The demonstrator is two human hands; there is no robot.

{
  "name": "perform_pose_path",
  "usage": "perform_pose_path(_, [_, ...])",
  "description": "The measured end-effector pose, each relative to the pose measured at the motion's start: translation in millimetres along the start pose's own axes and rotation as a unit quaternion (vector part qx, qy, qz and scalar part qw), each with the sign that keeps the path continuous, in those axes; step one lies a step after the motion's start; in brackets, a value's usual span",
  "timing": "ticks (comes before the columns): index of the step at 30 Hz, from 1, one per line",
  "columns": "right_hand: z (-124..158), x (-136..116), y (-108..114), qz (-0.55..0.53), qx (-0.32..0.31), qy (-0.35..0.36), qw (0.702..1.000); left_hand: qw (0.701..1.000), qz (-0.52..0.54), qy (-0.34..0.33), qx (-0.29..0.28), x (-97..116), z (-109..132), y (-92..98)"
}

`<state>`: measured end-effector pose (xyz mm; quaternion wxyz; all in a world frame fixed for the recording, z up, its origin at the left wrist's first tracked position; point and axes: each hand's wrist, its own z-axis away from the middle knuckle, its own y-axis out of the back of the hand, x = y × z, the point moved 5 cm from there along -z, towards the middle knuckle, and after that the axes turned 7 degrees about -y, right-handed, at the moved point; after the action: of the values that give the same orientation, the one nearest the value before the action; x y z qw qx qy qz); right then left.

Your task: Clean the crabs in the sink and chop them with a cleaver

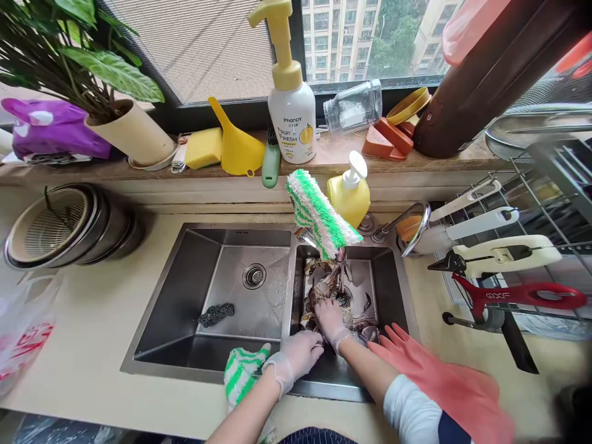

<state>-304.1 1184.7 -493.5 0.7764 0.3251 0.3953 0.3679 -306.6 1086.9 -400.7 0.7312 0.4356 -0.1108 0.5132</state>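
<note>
Both my hands wear thin clear gloves and reach into the right basin (387,279) of a steel double sink. My right hand (331,320) presses down on a crab (324,290) lying among several crabs on the basin floor, fingers curled over its shell. My left hand (295,357) is closed just beside it at the basin's near edge; what it grips is hidden. Water runs from the tap (341,254), which has a green-and-white cloth (319,213) draped over it.
The left basin (203,271) holds a dark steel scourer (216,314). A green-striped cloth (243,373) and a pink rubber glove (444,385) hang over the sink's front edge. Soap bottles (292,105), a funnel, a plant and stacked bowls (69,225) line the sill and counter; utensils hang on a rack (509,271) right.
</note>
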Motion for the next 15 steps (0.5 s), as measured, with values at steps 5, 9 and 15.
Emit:
perform_pose_path(5, [7,45,31,-0.181,0.059,-0.082,0.978,0.998,0.034,0.023,0.054,-4,-18,18.4])
perform_pose_path(9, [19,79,44,-0.331,0.067,-0.151,0.929,0.990,0.045,0.004,0.132,-4,-36,35.6])
perform_pose_path(15, [29,85,86,-0.471,0.049,-0.115,0.873,0.989,-0.054,-0.092,0.098,18,-72,57.8])
